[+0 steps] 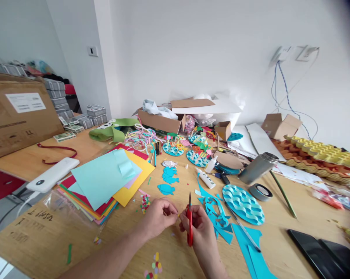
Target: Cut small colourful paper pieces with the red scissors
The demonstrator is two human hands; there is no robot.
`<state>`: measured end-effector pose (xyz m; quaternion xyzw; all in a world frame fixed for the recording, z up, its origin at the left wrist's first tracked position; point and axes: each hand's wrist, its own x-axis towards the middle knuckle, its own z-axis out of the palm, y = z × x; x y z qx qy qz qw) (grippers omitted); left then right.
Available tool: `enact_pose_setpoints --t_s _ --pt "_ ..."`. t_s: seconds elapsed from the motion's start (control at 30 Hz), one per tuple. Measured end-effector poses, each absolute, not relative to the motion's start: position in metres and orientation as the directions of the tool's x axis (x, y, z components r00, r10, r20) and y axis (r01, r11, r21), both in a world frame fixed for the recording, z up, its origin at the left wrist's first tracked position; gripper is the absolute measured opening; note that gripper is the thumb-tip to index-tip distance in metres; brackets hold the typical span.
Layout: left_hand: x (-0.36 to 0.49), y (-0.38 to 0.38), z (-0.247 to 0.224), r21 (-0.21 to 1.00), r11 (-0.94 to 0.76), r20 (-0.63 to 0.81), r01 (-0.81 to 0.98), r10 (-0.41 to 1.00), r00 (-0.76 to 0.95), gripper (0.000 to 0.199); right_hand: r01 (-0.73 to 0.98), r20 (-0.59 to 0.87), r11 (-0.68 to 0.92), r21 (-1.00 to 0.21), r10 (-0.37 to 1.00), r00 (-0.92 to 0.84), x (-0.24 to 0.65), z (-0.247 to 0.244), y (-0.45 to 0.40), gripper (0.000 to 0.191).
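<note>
My right hand [202, 228] is closed around red-handled scissors [190, 228], whose blades point away from me. My left hand [160, 217] is closed in a pinch, its fingertips close to those of the right. Between the fingertips shows a tiny yellow piece [179, 215], too small to make out clearly. Beyond the hands lie blue paper fish [166, 189] and a white patterned fish [169, 164]. Small coloured paper dots [145, 203] are heaped beside my left hand, and more dots [156, 265] lie near the front edge.
Coloured paper sheets [99, 178] are stacked at left, near a white power bank [52, 174]. Blue paper scraps [217, 217], a wavy blue oval [243, 204], a glue bottle [206, 179], tape [261, 192] and a steel flask [257, 168] lie at right. Egg trays [323, 155] stand behind.
</note>
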<state>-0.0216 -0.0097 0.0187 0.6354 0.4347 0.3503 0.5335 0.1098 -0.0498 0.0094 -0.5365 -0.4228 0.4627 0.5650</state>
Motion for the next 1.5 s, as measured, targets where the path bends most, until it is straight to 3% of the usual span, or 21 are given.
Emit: enact_pose_setpoints --t_s 0.33,0.53,0.7,1.0,1.5 --pt "-0.024 -0.007 0.015 0.99 0.016 -0.067 0.138 0.927 0.37 0.007 -0.014 0.025 0.028 -1.0 0.984 0.174 0.109 0.006 -0.052 0.029" --pt "-0.026 -0.004 0.017 0.932 0.299 -0.214 -0.205 0.909 0.357 0.015 0.024 -0.033 -0.034 -0.999 0.999 0.042 0.108 0.004 -0.054 0.029" --pt "-0.026 -0.005 0.02 0.883 0.318 -0.199 -0.344 0.92 0.338 0.019 0.113 -0.061 -0.058 -0.992 0.998 -0.026 0.108 0.001 -0.056 0.03" --pt "-0.022 -0.007 0.016 0.893 0.283 -0.19 -0.35 0.942 0.276 0.018 0.017 -0.14 -0.139 -0.99 0.987 -0.078 0.103 0.013 -0.058 0.032" --pt "-0.019 -0.012 0.015 0.884 0.28 -0.217 -0.375 0.955 0.202 0.014 -0.009 -0.13 -0.131 -0.991 0.989 -0.073 0.102 0.009 -0.058 0.031"
